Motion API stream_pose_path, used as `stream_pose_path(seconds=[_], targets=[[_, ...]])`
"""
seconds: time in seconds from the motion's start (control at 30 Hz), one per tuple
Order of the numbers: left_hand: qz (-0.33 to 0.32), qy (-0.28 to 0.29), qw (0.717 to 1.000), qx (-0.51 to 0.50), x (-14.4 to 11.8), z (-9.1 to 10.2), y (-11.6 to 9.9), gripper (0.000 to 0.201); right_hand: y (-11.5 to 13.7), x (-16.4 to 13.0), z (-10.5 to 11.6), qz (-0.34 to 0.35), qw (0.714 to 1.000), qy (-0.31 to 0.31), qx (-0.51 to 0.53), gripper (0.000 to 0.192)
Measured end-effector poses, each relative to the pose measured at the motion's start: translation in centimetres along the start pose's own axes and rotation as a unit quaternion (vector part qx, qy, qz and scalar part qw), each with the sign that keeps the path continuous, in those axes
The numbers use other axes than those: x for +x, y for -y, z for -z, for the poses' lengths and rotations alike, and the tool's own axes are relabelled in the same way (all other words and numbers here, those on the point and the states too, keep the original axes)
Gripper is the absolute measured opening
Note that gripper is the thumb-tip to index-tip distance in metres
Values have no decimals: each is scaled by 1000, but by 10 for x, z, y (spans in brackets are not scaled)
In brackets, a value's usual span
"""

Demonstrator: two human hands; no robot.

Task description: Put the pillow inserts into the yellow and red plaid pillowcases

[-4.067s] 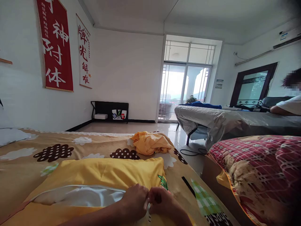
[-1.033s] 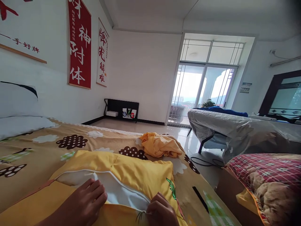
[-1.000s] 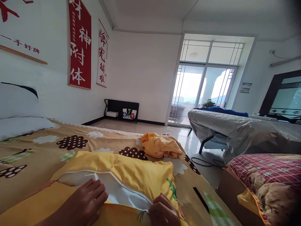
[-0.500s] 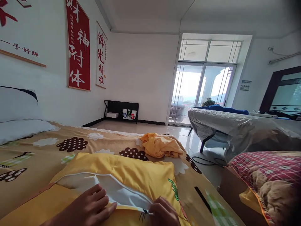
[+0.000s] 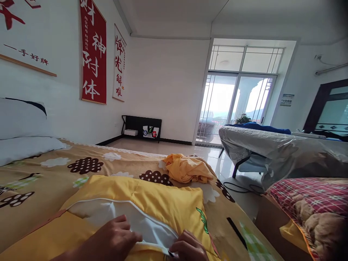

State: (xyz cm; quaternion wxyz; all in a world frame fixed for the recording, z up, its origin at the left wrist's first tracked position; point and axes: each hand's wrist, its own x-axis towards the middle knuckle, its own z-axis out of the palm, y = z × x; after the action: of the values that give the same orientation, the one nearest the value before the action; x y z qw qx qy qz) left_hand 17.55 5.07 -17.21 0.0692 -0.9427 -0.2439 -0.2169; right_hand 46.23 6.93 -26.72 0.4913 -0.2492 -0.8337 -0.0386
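Note:
A yellow pillowcase [image 5: 163,203] with a green leaf print lies on the bed, its long opening edged in white. Through the gap shows a white inner pillow [image 5: 146,217]. My left hand [image 5: 114,235] is closed at the lower edge of the opening, fingers curled over the white inside; its fingertips are partly hidden. At the right end of the opening, my right hand [image 5: 189,246] pinches the pillowcase's edge, beside a small dark piece that I cannot make out.
A crumpled orange cloth [image 5: 187,168] lies farther up the patterned bedsheet [image 5: 114,165]. White pillows [image 5: 24,148] rest at the left. To the right are a plaid quilt [image 5: 312,195] on a cardboard box [image 5: 274,221] and a plastic-covered table [image 5: 250,139].
My left hand has moved slightly right along the opening, its fingers more curled. My right hand stays at the right end, and the view has shifted a little.

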Motion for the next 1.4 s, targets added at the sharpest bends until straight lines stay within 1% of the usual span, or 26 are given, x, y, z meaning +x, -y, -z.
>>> stream_pose_path(seconds=[0.03, 0.1, 0.17, 0.23, 0.3, 0.4, 0.47, 0.57, 0.63, 0.7, 0.77, 0.83, 0.93, 1.0, 1.07, 1.13, 1.17, 1.23, 1.3, 1.4], targets=[[23, 28, 999, 4, 4, -2, 1, 29, 0, -1, 0, -9, 1000, 5, 1, 12], [89, 88, 992, 9, 13, -4, 1, 30, -1, -2, 0, -15, 1000, 19, 6, 15], [165, 148, 975, 1, 23, -3, 1, 25, -2, -1, 0, -12, 999, 33, 11, 25], [213, 195, 957, -39, 30, -1, 1, 17, -2, 1, 1, -5, 999, 44, 11, 35], [224, 209, 947, -99, 34, 2, 3, 13, -2, 2, 2, 3, 999, 49, 10, 40], [201, 202, 939, -194, 33, 6, 5, 8, 0, 4, 4, 14, 998, 60, 18, 40], [195, 199, 933, -229, 32, 10, 5, 9, 2, 6, 6, 26, 997, 63, 28, 37], [201, 214, 921, -255, 34, 19, 3, 10, 3, 6, 7, 38, 997, 49, 40, 32], [221, 237, 904, -281, 38, 26, 0, 12, 2, 5, 6, 26, 998, 44, 40, 31], [255, 264, 878, -308, 41, 32, -3, 16, 0, 4, 4, 13, 998, 42, 37, 32], [284, 289, 860, -310, 44, 36, -7, 18, -3, 4, 3, 20, 999, 34, 32, 32], [293, 299, 863, -284, 45, 38, -12, 18, -4, 5, 2, 32, 999, 22, 16, 26], [282, 296, 880, -243, 45, 39, -20, 18, -3, 7, 3, 33, 999, 4, -16, 12], [272, 291, 886, -239, 45, 39, -24, 20, -1, 7, 4, 20, 999, 16, -19, 6], [275, 280, 887, -243, 45, 37, -25, 22, 0, 7, 4, 0, 999, 30, -14, 9], [283, 266, 886, -252, 43, 33, -24, 19, 0, 7, 4, -9, 999, 36, -12, 16], [284, 259, 888, -252, 42, 31, -22, 19, -1, 7, 4, -6, 999, 32, -15, 19], [276, 250, 895, -244, 40, 27, -18, 25, -3, 6, 4, 0, 1000, 11, -28, 22], [262, 243, 903, -238, 37, 24, -15, 30, -5, 4, 5, -9, 999, -3, -38, 18], [247, 228, 907, -254, 39, 25, -10, 29, -6, 1, 7, -35, 998, -24, -49, 11]])
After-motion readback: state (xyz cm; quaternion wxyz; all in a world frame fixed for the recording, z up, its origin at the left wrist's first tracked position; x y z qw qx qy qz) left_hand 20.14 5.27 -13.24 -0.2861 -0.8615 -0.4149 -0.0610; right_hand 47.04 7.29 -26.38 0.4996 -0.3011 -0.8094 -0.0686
